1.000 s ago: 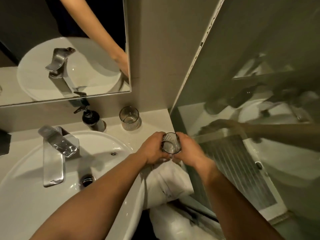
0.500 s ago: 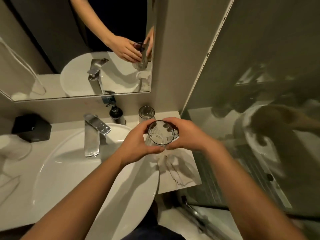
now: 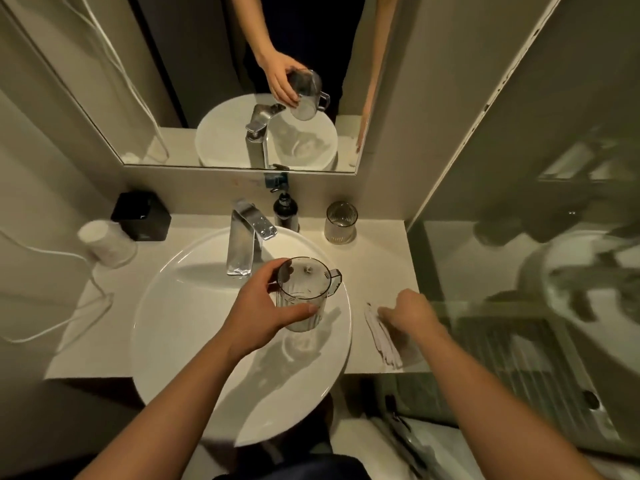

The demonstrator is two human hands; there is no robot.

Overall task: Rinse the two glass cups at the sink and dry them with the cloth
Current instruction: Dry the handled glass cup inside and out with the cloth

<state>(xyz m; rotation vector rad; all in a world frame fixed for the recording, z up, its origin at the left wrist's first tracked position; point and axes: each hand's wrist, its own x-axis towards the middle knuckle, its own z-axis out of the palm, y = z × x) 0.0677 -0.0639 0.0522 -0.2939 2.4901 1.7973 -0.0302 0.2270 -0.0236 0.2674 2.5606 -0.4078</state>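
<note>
We count two glass cups. One, a ribbed glass cup with a handle (image 3: 302,294), is over the white basin (image 3: 194,306), near the faucet (image 3: 246,237); the left hand (image 3: 261,315) grips it, thumb across the near side and fingers curled round the far side, with the handle pointing right. The second, a ribbed glass tumbler (image 3: 341,223), stands upright on the counter (image 3: 377,261) at the far right, by the wall. One white cloth (image 3: 383,339) lies on the counter's near right part, just beside the basin. The right hand (image 3: 406,310) is on it, knuckles up and fingers bent down to its far edge; with the blur, we cannot tell whether they pinch or only touch. Other counts: one dark pump bottle (image 3: 285,211) behind the faucet; one black box (image 3: 142,216) at far left, whose pale mark is too small to read; one white cup (image 3: 105,245) tipped beside it; one white cable (image 3: 52,327). The mirror (image 3: 194,81) repeats the held cup and the faucet.
</note>
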